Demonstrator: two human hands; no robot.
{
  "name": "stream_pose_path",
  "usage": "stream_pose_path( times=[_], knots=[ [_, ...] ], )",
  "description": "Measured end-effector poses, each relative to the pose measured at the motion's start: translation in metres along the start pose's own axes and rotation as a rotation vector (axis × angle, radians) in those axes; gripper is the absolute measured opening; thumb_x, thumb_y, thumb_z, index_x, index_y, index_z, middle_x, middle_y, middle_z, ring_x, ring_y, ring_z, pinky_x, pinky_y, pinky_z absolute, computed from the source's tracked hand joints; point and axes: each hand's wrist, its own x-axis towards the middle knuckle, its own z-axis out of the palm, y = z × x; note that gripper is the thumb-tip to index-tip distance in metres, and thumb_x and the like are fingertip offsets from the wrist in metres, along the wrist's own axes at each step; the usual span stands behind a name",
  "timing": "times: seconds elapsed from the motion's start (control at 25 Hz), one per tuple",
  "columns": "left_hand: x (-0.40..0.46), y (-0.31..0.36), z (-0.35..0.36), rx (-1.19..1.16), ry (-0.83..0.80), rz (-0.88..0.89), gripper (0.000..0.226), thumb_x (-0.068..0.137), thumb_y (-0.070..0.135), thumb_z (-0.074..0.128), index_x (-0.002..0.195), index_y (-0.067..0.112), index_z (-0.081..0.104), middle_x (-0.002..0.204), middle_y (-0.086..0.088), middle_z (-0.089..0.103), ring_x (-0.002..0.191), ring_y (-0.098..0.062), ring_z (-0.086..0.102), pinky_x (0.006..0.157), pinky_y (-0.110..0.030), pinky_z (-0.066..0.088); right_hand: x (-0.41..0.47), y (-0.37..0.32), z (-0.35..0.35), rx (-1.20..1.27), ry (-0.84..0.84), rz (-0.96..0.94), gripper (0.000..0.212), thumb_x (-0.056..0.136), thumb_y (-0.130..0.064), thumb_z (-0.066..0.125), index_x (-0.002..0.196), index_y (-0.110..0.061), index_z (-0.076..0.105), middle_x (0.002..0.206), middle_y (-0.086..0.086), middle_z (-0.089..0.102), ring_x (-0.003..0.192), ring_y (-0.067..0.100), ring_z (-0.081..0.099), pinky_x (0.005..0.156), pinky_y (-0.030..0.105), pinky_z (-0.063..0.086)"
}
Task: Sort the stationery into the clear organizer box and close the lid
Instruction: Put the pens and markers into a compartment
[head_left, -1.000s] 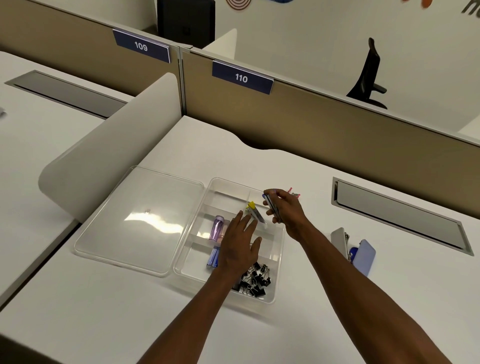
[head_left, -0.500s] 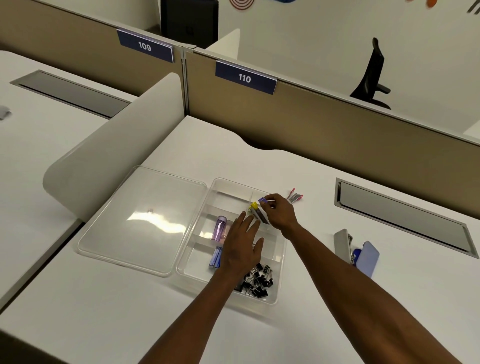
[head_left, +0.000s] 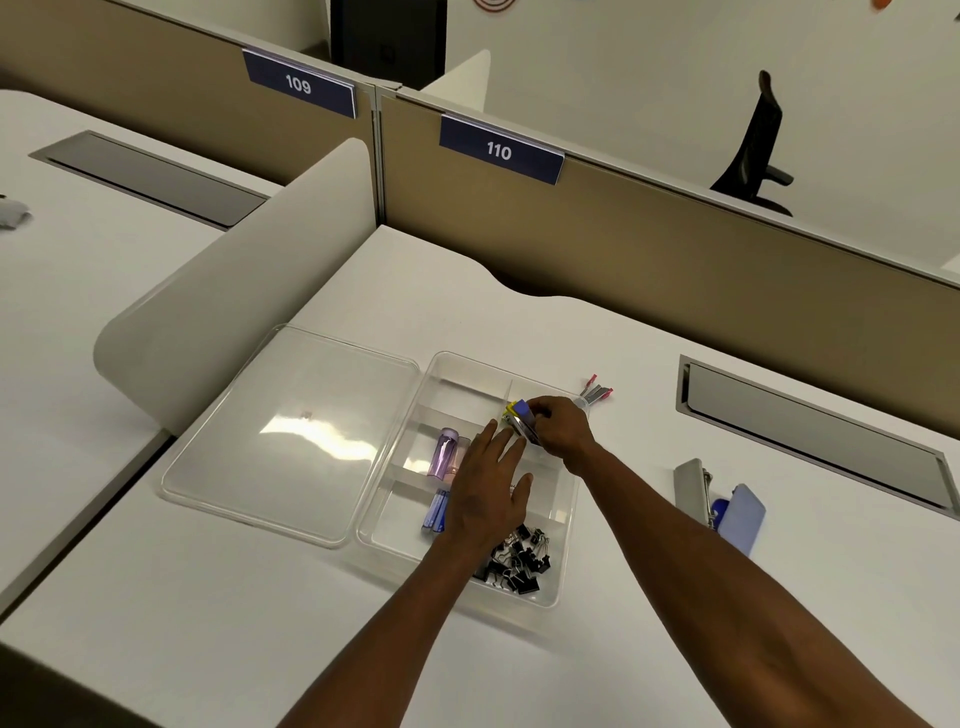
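The clear organizer box (head_left: 565, 564) lies open on the white desk, its lid (head_left: 291, 431) flat to the left. Inside are a purple tube (head_left: 445, 451), blue pens (head_left: 436, 512) and a heap of black binder clips (head_left: 519, 564). My right hand (head_left: 561, 434) is shut on a bundle of markers (head_left: 521, 415) with yellow and blue caps, held low over the box's upper right compartment. My left hand (head_left: 488, 493) lies flat and open over the box's middle, fingers spread, touching nothing I can make out. Red-tipped pens (head_left: 597, 391) lie on the desk just beyond the box.
A grey stapler (head_left: 691, 486) and a blue case (head_left: 743, 514) rest on the desk to the right. A white curved divider (head_left: 234, 291) stands left of the lid. Beige partitions (head_left: 675, 270) close off the back; a grey cable flap (head_left: 810, 441) is at right.
My right hand has brought the markers down and left, from beside the box into its upper right compartment. My left hand has stayed over the box's middle.
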Motion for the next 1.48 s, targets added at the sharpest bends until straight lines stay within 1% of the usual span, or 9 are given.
stream_pose_path(
  times=[0.12,0.24,0.68,0.8,1.04,1.16,1.28,1.36,1.48],
  knots=[
    [0.000,-0.001,0.001,-0.005,0.005,0.004,0.051,0.093,0.028,0.059,0.139,0.009,0.053,0.148,-0.009,0.048,0.146,-0.025,0.031,0.116,-0.039,0.035,-0.001,0.001,0.001,-0.074,0.006,-0.034,0.034,0.095,-0.007,0.053,0.127,-0.005,0.066,0.128,0.014,0.066,0.116,0.029,0.061,0.100,0.036,0.049],
    [0.000,-0.001,0.001,-0.003,0.005,-0.002,0.051,0.093,0.030,0.059,0.140,0.010,0.052,0.149,-0.008,0.047,0.146,-0.023,0.031,0.116,-0.038,0.034,-0.002,0.002,0.002,-0.105,0.020,-0.048,0.033,0.093,-0.008,0.060,0.125,-0.005,0.066,0.125,0.014,0.067,0.114,0.028,0.061,0.089,0.026,0.043],
    [0.000,-0.003,0.004,-0.003,0.032,0.000,0.050,0.090,0.029,0.063,0.136,0.010,0.056,0.145,-0.010,0.052,0.142,-0.026,0.038,0.113,-0.039,0.038,-0.007,-0.001,0.011,0.060,0.211,0.013,0.034,0.088,-0.010,0.071,0.121,-0.007,0.064,0.112,0.014,0.070,0.098,0.024,0.064,0.086,0.029,0.052],
    [0.000,-0.004,0.006,0.003,0.033,-0.002,0.051,0.090,0.030,0.063,0.137,0.010,0.056,0.145,-0.009,0.052,0.142,-0.025,0.038,0.113,-0.038,0.038,-0.009,-0.001,0.009,0.106,0.167,0.019,0.040,0.089,-0.007,0.069,0.128,-0.007,0.061,0.116,0.016,0.070,0.103,0.027,0.066,0.093,0.037,0.056],
    [0.000,-0.003,0.005,0.006,0.022,-0.001,0.051,0.092,0.030,0.061,0.138,0.010,0.054,0.146,-0.009,0.050,0.144,-0.025,0.035,0.114,-0.039,0.038,-0.013,0.000,0.003,0.074,0.050,-0.041,0.048,0.087,0.004,0.064,0.134,-0.007,0.059,0.128,0.014,0.066,0.117,0.026,0.062,0.097,0.027,0.048],
    [0.000,-0.003,0.003,0.005,0.006,-0.004,0.052,0.093,0.032,0.059,0.140,0.011,0.052,0.149,-0.008,0.048,0.145,-0.024,0.032,0.115,-0.040,0.036,-0.014,-0.001,-0.002,0.104,0.022,-0.038,0.053,0.088,0.006,0.058,0.139,-0.005,0.054,0.135,0.016,0.062,0.123,0.028,0.059,0.107,0.040,0.048],
    [0.000,-0.002,0.002,0.003,0.014,0.008,0.051,0.091,0.029,0.062,0.138,0.009,0.055,0.147,-0.010,0.050,0.144,-0.026,0.035,0.113,-0.041,0.039,-0.019,0.002,-0.007,0.175,0.208,-0.074,0.041,0.091,0.006,0.053,0.129,-0.007,0.062,0.125,0.012,0.068,0.115,0.022,0.064,0.103,0.038,0.052],
    [-0.001,-0.002,0.002,0.007,0.026,0.030,0.050,0.090,0.027,0.063,0.135,0.008,0.056,0.145,-0.011,0.051,0.143,-0.028,0.037,0.112,-0.042,0.040,-0.022,0.009,-0.016,0.254,0.372,-0.101,0.031,0.092,0.001,0.057,0.118,-0.011,0.069,0.111,0.008,0.074,0.101,0.016,0.068,0.093,0.026,0.054],
    [-0.001,-0.004,0.003,0.004,0.038,0.038,0.050,0.089,0.026,0.065,0.135,0.008,0.057,0.145,-0.011,0.052,0.142,-0.029,0.037,0.112,-0.043,0.040,-0.022,0.030,-0.038,0.262,0.618,-0.096,0.022,0.091,-0.004,0.060,0.108,-0.012,0.072,0.102,0.007,0.074,0.092,0.020,0.069,0.083,0.019,0.050]
  ],
)
